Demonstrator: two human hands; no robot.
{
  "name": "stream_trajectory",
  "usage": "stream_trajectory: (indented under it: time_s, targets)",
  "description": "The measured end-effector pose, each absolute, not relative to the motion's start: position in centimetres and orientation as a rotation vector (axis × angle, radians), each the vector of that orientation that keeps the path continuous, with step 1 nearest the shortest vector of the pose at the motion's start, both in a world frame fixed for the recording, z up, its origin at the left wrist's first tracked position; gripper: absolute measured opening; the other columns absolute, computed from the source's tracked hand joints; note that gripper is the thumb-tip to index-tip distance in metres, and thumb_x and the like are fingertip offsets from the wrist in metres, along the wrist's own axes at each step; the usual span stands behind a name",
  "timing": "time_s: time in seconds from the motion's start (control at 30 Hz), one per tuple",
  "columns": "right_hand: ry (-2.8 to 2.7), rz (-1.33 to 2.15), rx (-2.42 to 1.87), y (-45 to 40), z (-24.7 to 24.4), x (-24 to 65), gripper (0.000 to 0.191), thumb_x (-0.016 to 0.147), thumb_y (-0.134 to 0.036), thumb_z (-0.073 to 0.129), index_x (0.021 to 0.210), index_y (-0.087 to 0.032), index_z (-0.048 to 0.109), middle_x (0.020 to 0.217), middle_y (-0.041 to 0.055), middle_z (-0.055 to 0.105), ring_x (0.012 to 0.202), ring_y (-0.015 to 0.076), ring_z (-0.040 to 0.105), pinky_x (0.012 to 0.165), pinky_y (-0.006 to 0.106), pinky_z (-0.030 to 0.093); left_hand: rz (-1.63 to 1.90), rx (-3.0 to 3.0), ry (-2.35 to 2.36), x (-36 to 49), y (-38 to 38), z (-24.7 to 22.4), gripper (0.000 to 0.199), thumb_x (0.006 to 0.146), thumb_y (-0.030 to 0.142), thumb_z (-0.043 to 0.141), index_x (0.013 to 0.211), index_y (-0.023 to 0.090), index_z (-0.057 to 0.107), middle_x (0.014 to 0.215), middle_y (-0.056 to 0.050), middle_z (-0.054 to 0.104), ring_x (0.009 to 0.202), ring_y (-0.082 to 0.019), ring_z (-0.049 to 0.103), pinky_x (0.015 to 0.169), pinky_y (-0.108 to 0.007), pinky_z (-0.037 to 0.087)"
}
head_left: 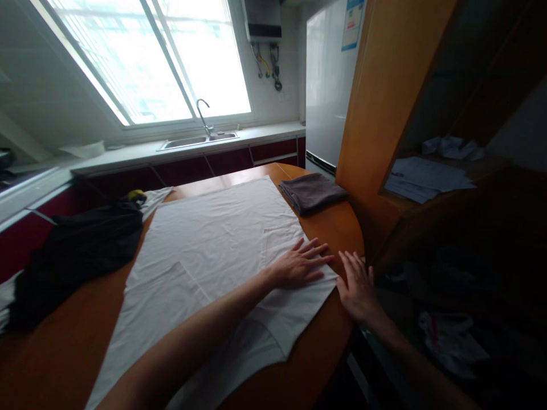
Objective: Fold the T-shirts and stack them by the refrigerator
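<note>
A white shirt (213,228) lies spread over the wooden table (325,228), with light wrinkles across it. My left hand (299,265) rests flat on the shirt's right part, fingers spread toward its edge. Beside it, at the shirt's right corner, is my right hand (356,287), fingers stretched out and the thumb side touching or very near the cloth. Neither hand grips anything that I can see. Beyond my hands sits a folded dark grey-brown cloth (314,192) on the table. My left forearm covers part of the shirt.
Dark clothing (81,245) lies heaped at the table's left side. A wooden cabinet (384,102) with papers (427,176) on its shelf stands close on the right. Behind the table are a counter with a sink (183,142) and a fridge (327,85).
</note>
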State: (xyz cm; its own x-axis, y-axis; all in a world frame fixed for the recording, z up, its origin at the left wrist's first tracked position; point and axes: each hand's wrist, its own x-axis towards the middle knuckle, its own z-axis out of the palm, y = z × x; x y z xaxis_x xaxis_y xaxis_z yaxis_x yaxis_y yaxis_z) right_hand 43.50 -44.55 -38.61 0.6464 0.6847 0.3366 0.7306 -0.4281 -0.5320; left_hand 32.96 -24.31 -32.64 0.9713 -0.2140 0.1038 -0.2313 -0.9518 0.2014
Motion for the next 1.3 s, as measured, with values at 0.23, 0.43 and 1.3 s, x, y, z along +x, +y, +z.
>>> stream_trajectory:
  time_s: [0.23, 0.43, 1.3]
  targets:
    - [-1.458, -0.072, -2.031, -44.9, -36.1, 42.4, 0.065, 0.099, -0.023, 0.037, 0.161, -0.031, 0.020, 0.164, 0.0053, 0.030, 0.153, 0.0258, 0.021, 0.123, 0.058, 0.020, 0.179, 2.873, -0.185, 34.1, -21.5, -32.7, 0.052, 0.107, 0.039, 0.033, 0.158, 0.028, 0.030, 0.165, -0.006, 0.028, 0.155, -0.023, 0.016, 0.125, -0.049, 0.013]
    - [-1.721, -0.059, -2.090, -45.7, -36.6, 41.5, 0.068, 0.101, -0.046, 0.046, 0.161, -0.027, 0.021, 0.164, 0.0072, 0.028, 0.152, 0.0269, 0.026, 0.124, 0.055, 0.020, 0.076, 2.940, 0.122, 34.3, -17.9, -33.5, 0.063, 0.106, 0.051, 0.030, 0.160, 0.019, 0.022, 0.167, -0.010, 0.019, 0.155, -0.026, 0.010, 0.124, -0.050, 0.010]
    - [-1.548, -0.140, -2.057, -43.5, -34.7, 44.0, 0.060, 0.105, -0.043, 0.030, 0.160, -0.018, 0.029, 0.163, 0.0117, 0.030, 0.152, 0.0283, 0.023, 0.120, 0.057, 0.026, 0.372, 2.760, 0.638, 26.5, -10.1, -25.7, 0.068, 0.104, 0.058, 0.016, 0.159, 0.019, 0.028, 0.167, -0.009, 0.018, 0.155, -0.027, 0.009, 0.123, -0.053, 0.014]
